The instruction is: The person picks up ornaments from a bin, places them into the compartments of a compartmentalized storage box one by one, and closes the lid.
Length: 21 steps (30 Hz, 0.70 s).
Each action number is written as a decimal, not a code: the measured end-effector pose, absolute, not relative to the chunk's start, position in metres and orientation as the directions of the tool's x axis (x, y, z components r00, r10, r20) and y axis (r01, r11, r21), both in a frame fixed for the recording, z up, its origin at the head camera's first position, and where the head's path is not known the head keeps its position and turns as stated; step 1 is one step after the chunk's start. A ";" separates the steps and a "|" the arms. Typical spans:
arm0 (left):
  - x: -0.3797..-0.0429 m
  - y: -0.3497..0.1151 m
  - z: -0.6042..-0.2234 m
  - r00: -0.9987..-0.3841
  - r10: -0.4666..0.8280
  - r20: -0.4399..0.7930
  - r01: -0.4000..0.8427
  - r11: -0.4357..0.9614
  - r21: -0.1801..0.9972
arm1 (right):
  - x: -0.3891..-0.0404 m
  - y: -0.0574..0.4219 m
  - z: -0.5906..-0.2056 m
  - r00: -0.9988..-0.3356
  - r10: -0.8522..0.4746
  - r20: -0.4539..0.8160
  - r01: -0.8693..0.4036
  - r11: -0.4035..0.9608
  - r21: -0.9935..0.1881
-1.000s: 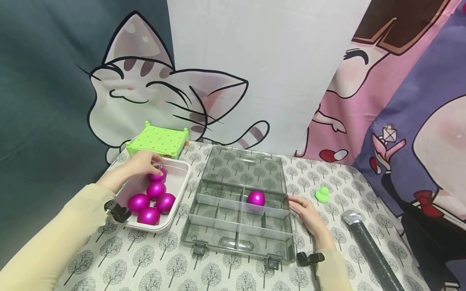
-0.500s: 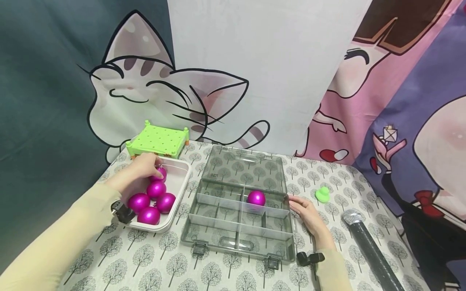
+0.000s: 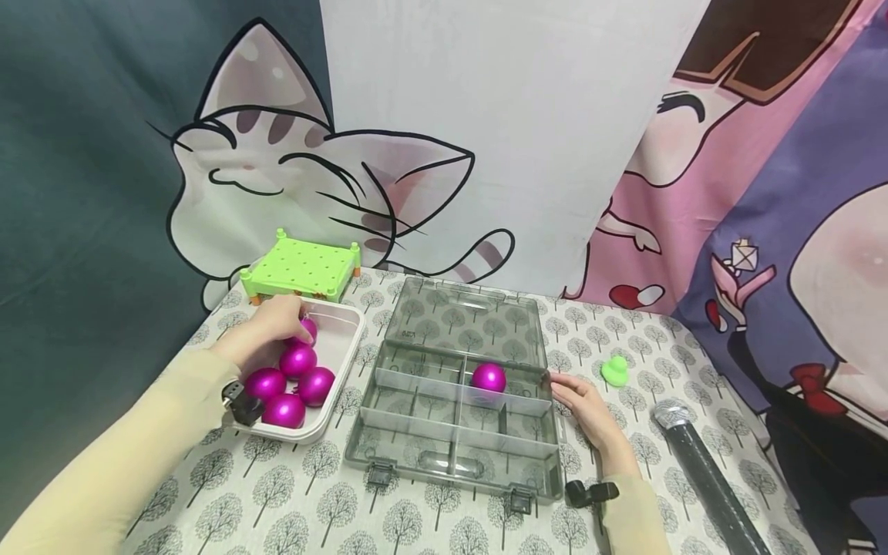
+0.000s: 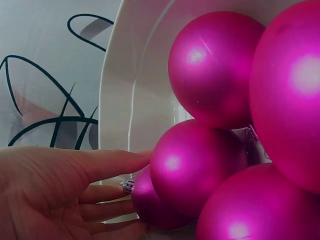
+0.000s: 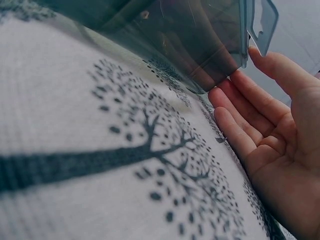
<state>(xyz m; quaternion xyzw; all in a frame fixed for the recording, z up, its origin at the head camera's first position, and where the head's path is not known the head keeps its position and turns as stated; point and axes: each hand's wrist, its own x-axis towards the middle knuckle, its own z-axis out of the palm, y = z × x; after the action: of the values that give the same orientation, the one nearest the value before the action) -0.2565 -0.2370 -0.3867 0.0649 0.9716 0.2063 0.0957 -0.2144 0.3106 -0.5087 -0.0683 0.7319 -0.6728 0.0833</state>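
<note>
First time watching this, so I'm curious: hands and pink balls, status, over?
Left hand holding farthest pink ball in white tub. Right hand touching divided box. One ball boxed. Four other balls close by, possibly crowding.

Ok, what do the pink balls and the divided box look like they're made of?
The pink balls look like satin-finished plastic, from soft highlights, though painted glass is possible. The divided box seems glossy, smoky plastic: the tree-print cloth shows through.

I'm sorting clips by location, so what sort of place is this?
Probably an indoor recording corner, perhaps a makeshift studio: a cartoon-printed fabric backdrop hangs behind the work area, a white cloth printed with grey trees covers the surface, and small black devices are worn at both wrists.
</note>
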 end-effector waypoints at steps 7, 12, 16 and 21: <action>-0.257 -0.236 -0.388 -0.971 0.172 -0.169 0.089 0.906 0.414 | -0.215 0.311 -0.509 -0.974 -0.223 -0.039 0.014 0.112 -0.994; -0.256 -0.236 -0.390 -0.970 0.187 -0.153 0.105 0.899 0.426 | -0.215 0.311 -0.508 -0.973 -0.231 -0.018 -0.004 0.093 -0.996; -0.257 -0.235 -0.392 -0.973 0.193 -0.125 0.120 0.891 0.438 | -0.214 0.310 -0.506 -0.970 -0.244 -0.004 -0.014 0.073 -0.997; -0.255 -0.233 -0.392 -0.977 0.184 -0.111 0.112 0.876 0.468 | -0.213 0.309 -0.506 -0.971 -0.237 -0.016 -0.002 0.079 -0.997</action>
<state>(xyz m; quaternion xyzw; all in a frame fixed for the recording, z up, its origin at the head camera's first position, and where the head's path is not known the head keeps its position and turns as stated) -0.2551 -0.2330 -0.3923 0.0768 0.9656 0.2365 0.0761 -0.2132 0.3086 -0.5058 -0.0819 0.7293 -0.6737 0.0869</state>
